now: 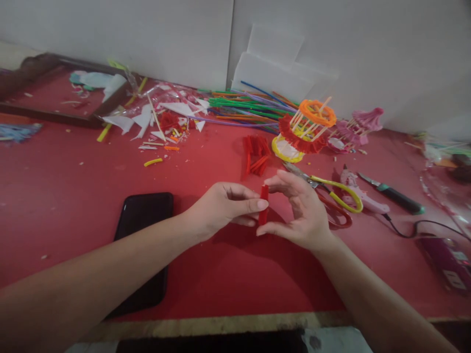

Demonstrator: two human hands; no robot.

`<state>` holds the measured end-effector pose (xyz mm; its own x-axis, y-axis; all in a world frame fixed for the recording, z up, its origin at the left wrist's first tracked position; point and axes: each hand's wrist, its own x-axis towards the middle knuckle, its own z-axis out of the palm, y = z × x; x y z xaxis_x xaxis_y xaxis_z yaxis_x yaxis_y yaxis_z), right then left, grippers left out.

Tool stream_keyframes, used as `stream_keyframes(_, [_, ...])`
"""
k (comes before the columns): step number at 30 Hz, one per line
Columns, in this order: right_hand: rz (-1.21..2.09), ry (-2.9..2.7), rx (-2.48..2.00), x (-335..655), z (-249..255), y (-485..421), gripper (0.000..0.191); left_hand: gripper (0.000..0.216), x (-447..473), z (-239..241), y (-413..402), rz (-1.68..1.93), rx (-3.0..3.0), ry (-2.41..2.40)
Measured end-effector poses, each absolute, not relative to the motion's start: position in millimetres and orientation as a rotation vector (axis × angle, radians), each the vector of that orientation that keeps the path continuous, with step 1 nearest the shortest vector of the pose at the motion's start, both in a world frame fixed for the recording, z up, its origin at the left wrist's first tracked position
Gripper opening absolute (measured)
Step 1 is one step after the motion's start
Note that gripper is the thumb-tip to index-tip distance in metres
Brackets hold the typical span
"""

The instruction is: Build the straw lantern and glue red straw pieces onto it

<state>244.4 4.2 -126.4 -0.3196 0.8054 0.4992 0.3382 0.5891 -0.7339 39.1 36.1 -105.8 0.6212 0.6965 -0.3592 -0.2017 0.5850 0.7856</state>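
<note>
Over the red tabletop, my left hand [224, 208] pinches a short upright bundle of red pipe cleaner pieces [263, 217] between thumb and fingers. My right hand [303, 213] curves around the bundle's other side, its fingertips at the top end and its thumb at the bottom end. Just beyond the hands lies a pile of cut red pipe cleaner pieces [256, 154]. Scissors with a yellow and a red handle [353, 196] lie beside my right hand, partly hidden by it. Behind them stands a small tiered model [318, 113] of sticks with orange, red and yellow rings.
A black phone [145, 213] lies under my left forearm. To the right are a pink glue gun [362, 196] with its cord, a green-handled knife [401, 198] and a purple power strip [447, 264]. Long coloured pipe cleaners [243, 104], scraps and a dark wooden frame [47, 115] line the back.
</note>
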Motion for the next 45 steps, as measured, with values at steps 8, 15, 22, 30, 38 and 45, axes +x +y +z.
stream_keyframes(8, [0.605,-1.896,-0.934,242.5,-126.2,3.8,0.098,0.019,41.1,-104.6,36.6,0.586,0.762,0.718])
stream_keyframes(15, [0.542,-1.923,-0.935,240.3,-127.7,4.1,0.097,0.021,40.9,-103.5,36.4,0.597,0.770,0.742])
stream_keyframes(22, [0.457,-1.975,-0.937,239.7,-124.1,4.1,0.094,0.025,42.5,-103.3,36.8,0.602,0.772,0.784])
stream_keyframes(30, [0.392,-2.027,-0.937,237.1,-122.0,3.8,0.093,0.017,42.4,-103.2,36.4,0.577,0.821,0.775])
stream_keyframes(38, [0.090,-1.966,-2.015,297.7,-70.2,12.4,0.013,0.015,23.2,-85.7,48.0,0.671,1.118,0.983])
stream_keyframes(45, [0.160,-2.352,-2.401,355.4,-82.0,2.3,0.016,0.017,-27.9,-79.4,70.9,0.754,1.268,1.242])
